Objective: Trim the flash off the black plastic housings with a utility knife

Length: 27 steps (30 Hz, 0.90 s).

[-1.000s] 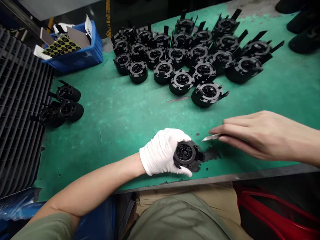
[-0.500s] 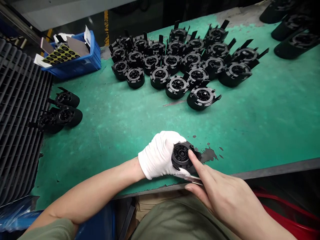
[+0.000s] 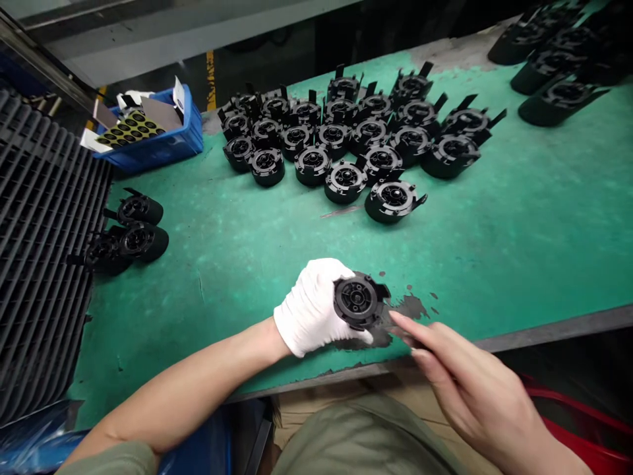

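My left hand (image 3: pixel 316 307), in a white glove, is wrapped round a round black plastic housing (image 3: pixel 357 298). The housing's ringed, spoked face is turned up toward me, and a tab sticks out on its right side. Bare and just right of the housing, my right hand (image 3: pixel 475 376) pinches a thin metal blade-like tool (image 3: pixel 403 335) between thumb and forefinger. The tool's tip is blurred near the housing's lower right edge; whether it touches is unclear. Under the housing, the green tabletop (image 3: pixel 247 264) has a dark worn patch (image 3: pixel 410 307).
Several similar black housings (image 3: pixel 346 181) stand grouped at the back, others (image 3: pixel 558 102) at the far right and a few (image 3: pixel 138 241) at left. A blue bin (image 3: pixel 153 148) holds a sheet of round stickers (image 3: pixel 133 128). A grey ribbed panel (image 3: pixel 44 264) borders the left side.
My right hand has drawn back rightward from the housing with the tool, its forefinger off the face. The left hand still grips the housing. The view has shifted slightly.
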Motion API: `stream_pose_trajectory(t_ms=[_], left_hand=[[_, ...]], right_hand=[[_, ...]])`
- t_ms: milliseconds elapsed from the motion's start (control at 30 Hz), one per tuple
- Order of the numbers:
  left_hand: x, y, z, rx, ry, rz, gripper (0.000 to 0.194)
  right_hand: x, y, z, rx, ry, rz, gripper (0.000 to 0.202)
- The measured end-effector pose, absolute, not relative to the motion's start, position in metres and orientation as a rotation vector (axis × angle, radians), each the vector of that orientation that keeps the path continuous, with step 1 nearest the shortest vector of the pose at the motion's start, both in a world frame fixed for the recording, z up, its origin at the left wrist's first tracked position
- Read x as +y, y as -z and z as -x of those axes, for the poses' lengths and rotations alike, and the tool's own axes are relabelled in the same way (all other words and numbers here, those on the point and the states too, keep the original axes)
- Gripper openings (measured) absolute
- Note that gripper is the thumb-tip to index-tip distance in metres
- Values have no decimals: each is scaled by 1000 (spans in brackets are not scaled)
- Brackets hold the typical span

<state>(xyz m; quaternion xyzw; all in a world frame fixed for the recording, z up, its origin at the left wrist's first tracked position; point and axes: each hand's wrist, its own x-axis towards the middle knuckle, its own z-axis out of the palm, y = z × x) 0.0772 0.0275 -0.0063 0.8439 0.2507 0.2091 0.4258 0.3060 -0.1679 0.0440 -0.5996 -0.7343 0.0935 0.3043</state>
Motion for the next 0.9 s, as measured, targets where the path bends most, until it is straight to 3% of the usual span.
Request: stream_pose_trajectory(t_ms=[100,267,433,633,900], left_hand=[[23,-1,-74,790,-542,-2137,91],[21,10,-68,783,-641,-2119,107],[22,13,-67,729,-618,-2116,110],[20,1,-70,729,-580,-2229,94],[20,-1,-70,694,-565,-2307,75]], right_hand=[[-170,-38,-318,-1937,-169,1671,56],[-162,-31,-330,-2104,-28,1756,49],[-149,-37,-336,-2230,111,1725,62],[-143,-53,-332,-2368,227,1715,59],[-145,-72,-323,-2470,268,1731,83]])
